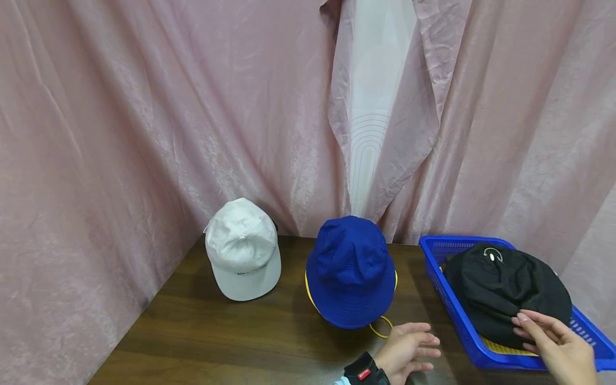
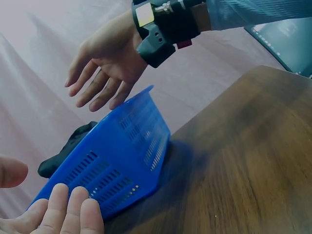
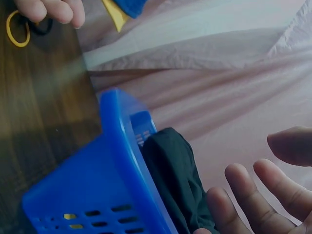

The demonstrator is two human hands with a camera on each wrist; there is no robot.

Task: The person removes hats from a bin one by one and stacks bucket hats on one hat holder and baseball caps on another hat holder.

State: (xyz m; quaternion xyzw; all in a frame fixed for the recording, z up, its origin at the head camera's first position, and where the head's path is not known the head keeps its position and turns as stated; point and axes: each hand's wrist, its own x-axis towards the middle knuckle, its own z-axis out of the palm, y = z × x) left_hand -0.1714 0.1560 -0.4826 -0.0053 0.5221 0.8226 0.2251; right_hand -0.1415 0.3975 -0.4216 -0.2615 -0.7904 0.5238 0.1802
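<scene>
My right hand hovers at the near side of a black cap that lies in a blue plastic basket. In the right wrist view its fingers are spread, thumb apart, with nothing between them. Left of the basket, my left hand stays over the table, fingers extended and holding nothing. Just beyond that hand sits a blue bucket hat with yellow edging and a yellow cord loop. Farther left, a white baseball cap rests with its brim toward me.
The hats and basket stand on a dark wooden table. Behind it hang pink curtains, parted over a white panel. Something yellow lies under the black cap in the basket.
</scene>
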